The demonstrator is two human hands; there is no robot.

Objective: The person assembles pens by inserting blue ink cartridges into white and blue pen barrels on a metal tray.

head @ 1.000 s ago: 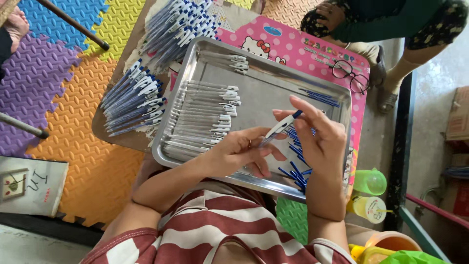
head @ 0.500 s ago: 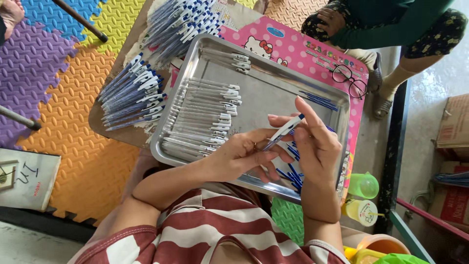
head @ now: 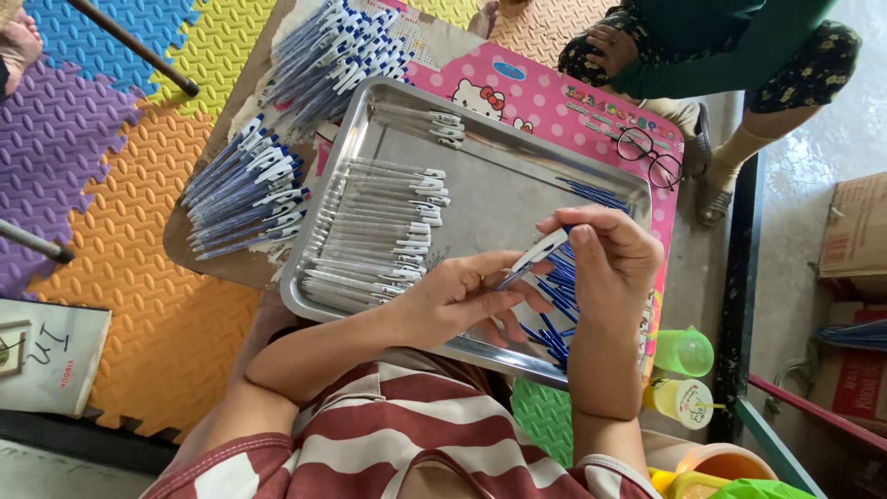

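White pen [head: 536, 256] slants tip-down-left, pinched in both hands' closed grip, left hand [head: 462, 298], right hand [head: 605, 259].

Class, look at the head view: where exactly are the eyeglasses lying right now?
The eyeglasses lie on the pink dotted board, just beyond the far right corner of the metal tray, near the seated person's sandalled foot.
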